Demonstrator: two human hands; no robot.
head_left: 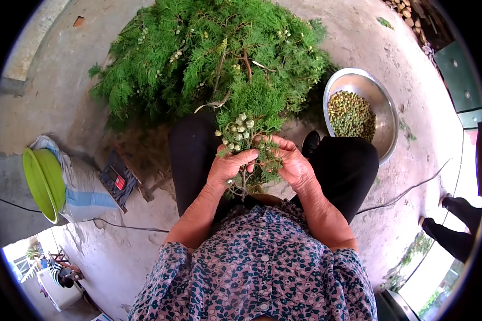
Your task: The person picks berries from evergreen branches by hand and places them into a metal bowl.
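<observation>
My left hand is pinching the cone-bearing sprig above my lap, ideally bracing its stem; my right hand is gripping it alongside, best using light fingertips, while the metal bowl is sitting farther right.

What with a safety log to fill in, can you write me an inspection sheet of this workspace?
Surface: floor, stained.
Job's things: sprig in both hands; green pile ahead; bowl at right, partly filled with cones.
Clutter: green tub beside sack, left.
Hands: left hand and right hand bare, gripping.
Cables: cable on floor, left; another, right.
Surroundings: person lower left; someone's legs, right.
</observation>
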